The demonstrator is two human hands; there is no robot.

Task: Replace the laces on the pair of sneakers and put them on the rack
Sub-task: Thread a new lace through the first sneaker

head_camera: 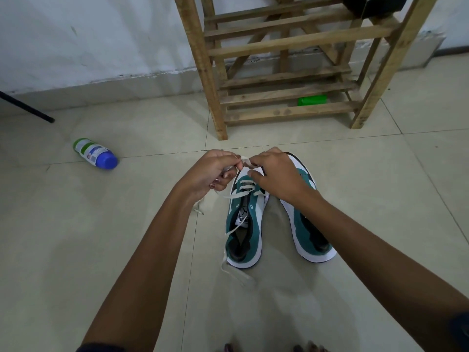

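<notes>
Right, far left: a black rod (28, 107) slants down to the tiled floor (101, 237), and a bottle (95, 153) with a blue cap lies on its side near the wall (76, 41), well apart from everything else. Left hand (212, 174) has fingers curled, pinching the cream lace (245, 161) just above the toe of the left shoe (247, 219). Right hand (276, 175) also pinches that lace, fingertips nearly touching the left hand's. Lace runs through the front eyelets only; loose ends trail left over the floor and past the heel. Right shoe (308, 224) stands just beside, partly under the right wrist; whether it is laced, cannot tell. Both are green and white, toes toward the wooden rack (284, 47). Rack stands near, beyond the toes, against the wall. Green cylinder (312, 100) lies at its lowest slats, a dark object (365, 5) at top right. Bare tiles on both sides of the shoes.
</notes>
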